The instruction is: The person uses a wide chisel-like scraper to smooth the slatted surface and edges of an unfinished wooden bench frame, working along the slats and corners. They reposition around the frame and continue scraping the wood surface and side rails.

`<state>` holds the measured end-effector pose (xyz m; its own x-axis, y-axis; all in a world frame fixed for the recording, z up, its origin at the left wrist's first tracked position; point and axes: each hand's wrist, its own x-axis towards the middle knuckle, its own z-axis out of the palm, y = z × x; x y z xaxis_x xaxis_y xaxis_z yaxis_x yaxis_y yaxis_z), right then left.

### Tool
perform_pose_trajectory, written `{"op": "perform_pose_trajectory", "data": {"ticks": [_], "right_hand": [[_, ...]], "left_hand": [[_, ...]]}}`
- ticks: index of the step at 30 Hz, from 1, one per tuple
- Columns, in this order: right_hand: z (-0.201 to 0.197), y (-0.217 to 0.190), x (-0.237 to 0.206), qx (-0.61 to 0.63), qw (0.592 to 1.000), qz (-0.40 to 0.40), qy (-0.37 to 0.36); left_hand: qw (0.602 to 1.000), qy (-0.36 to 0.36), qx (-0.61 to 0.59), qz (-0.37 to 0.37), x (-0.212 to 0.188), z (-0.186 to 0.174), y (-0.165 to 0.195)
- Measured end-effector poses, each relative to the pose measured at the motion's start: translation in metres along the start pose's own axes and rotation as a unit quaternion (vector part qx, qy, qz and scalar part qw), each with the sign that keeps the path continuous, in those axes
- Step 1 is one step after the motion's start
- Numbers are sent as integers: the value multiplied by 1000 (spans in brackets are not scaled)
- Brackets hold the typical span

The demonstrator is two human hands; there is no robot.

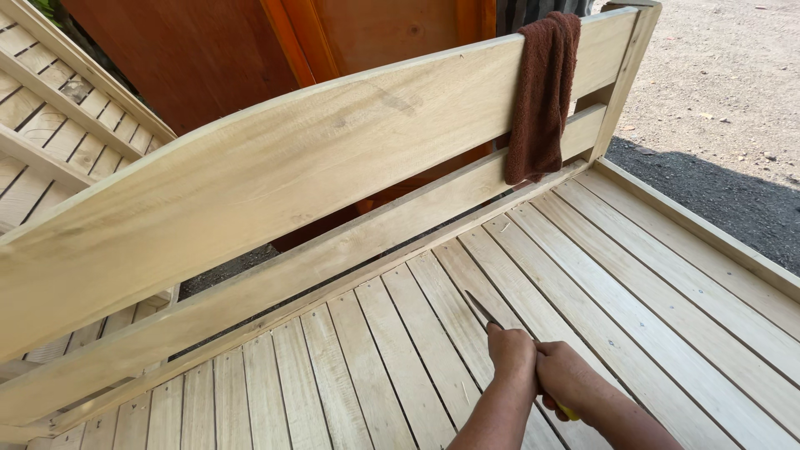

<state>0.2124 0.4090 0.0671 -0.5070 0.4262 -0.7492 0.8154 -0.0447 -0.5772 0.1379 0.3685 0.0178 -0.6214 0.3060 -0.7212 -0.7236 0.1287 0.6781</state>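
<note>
Both my hands grip one tool low in the picture, over the pale wooden slats [400,367] of a bed frame. My left hand [512,353] is in front, closed around the tool near its blade. My right hand [567,379] is closed just behind it, and a bit of yellow handle shows beneath it. The tool's thin dark blade [481,309] points up and to the left, its tip resting on or just above a slat. The curved headboard plank [275,183] rises beyond the slats.
A brown cloth [540,96] hangs over the headboard's right end. The frame's side rail [708,237] runs along the right, with gravel ground [733,92] past it. Orange-brown wooden panels [217,58] stand behind the headboard, and another slatted frame [50,125] leans at the left.
</note>
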Motion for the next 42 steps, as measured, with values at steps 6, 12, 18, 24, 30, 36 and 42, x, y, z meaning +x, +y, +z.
{"op": "perform_pose_trajectory", "data": {"ticks": [6,12,18,24,30,36,42], "right_hand": [[15,44,14,-251,943,-139,168],[44,82,49,-358,904,-148,181],[56,77,64,-381,898,-130,176],[57,27,89,-364,900,-172,165],[60,56,91,-408,886,-165,148],[66,48,84,-439,879,-134,127],[66,-1,79,-415,896,-119,108]], "left_hand": [[999,-5,41,31,-10,-11,-22],[919,79,384,33,8,-57,-7],[840,47,538,54,5,-79,6],[804,-12,592,56,10,-81,10],[782,48,613,101,24,-108,5],[711,31,695,99,39,-113,7],[670,11,737,94,40,-117,16]]}}
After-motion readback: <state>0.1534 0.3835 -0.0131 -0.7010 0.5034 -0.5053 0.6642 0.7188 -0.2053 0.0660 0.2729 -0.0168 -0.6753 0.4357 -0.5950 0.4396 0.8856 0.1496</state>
